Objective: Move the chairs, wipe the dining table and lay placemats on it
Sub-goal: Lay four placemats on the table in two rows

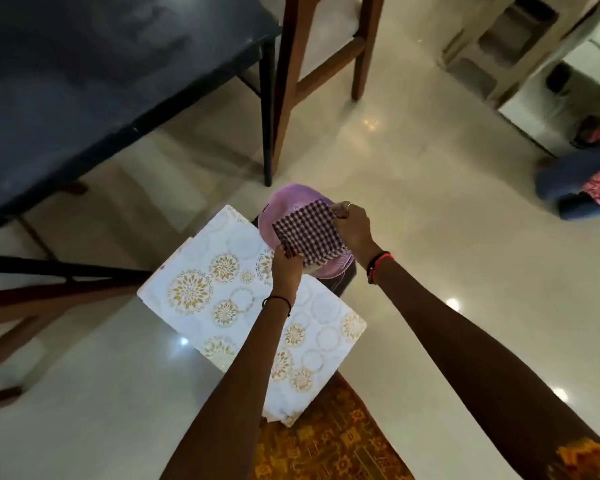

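Note:
A purple-and-white checked cloth [309,233] is stretched between my two hands above a pink round placemat [284,202]. My left hand [286,263] pinches its near-left corner and my right hand [350,221] pinches its far-right corner. Under them lies a stack of white placemats [205,289] with gold flower circles, resting on a low dark stool that is mostly hidden. The dark blue dining table [84,81] fills the upper left. A wooden chair [291,81] stands by the table's corner.
Glossy cream floor tiles [430,237] spread to the right. Dark and wooden chair legs [49,271] cross at the left. A blue seat with pink cloth [586,188] sits at the right edge. Pale furniture [516,46] stands at the upper right.

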